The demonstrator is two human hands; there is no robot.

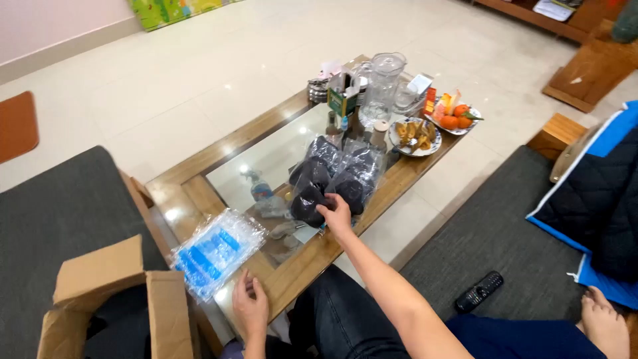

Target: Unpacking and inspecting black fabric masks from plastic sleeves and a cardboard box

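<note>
My right hand (337, 214) reaches forward over the glass-topped wooden coffee table (199, 193) and touches a pile of dark items in clear plastic bags (335, 174), fingers curled on the nearest bag. My left hand (250, 306) rests open on the table's near edge, holding nothing. Just left of it lies a stack of clear bags with blue contents (214, 251).
An open cardboard box (113, 302) sits on the grey seat at lower left. A glass pitcher (383, 86), a plate of snacks (415, 136) and a fruit plate (453, 116) crowd the table's far end. On the right cushion lie a black remote (478, 291) and a blue-black jacket (598, 199).
</note>
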